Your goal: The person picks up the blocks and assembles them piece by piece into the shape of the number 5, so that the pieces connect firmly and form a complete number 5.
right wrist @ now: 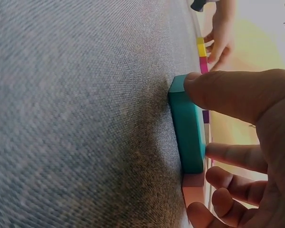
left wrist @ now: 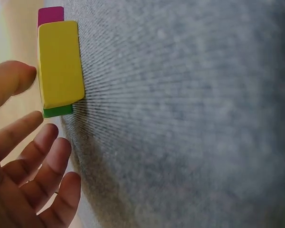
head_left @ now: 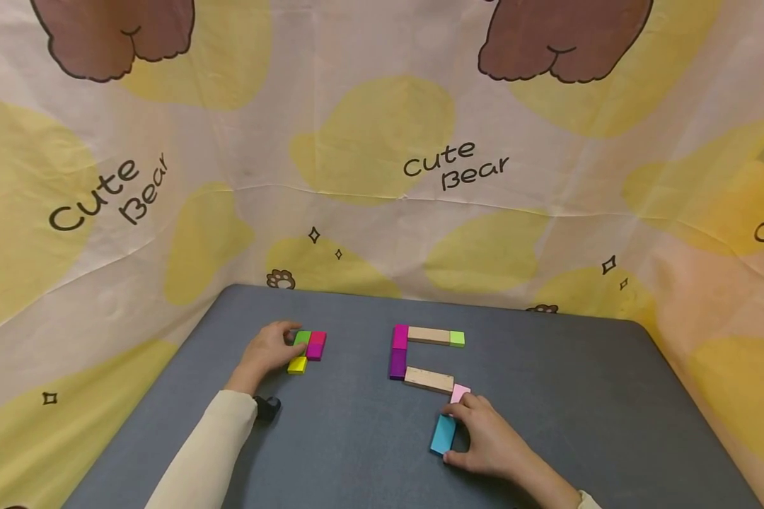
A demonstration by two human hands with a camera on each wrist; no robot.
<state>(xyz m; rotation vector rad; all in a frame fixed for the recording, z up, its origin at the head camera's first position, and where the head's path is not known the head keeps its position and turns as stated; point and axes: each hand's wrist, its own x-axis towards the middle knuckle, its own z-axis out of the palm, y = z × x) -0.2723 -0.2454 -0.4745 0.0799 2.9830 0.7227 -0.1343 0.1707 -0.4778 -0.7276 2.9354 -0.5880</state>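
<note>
On the left, my left hand has thumb and forefinger at opposite ends of a green block, the thumb covering part of it. A yellow block lies against its near end; red and magenta blocks sit along its right side. My right hand pinches a blue block lengthwise, thumb at the near end and forefinger toward the far one. In the right wrist view this block looks teal, with a pink block just beyond it.
Two purple blocks stand in line mid-table. From them run a far wooden block, ending in a light green block, and a nearer wooden block leading to the pink one. Patterned cloth hangs behind the grey tabletop.
</note>
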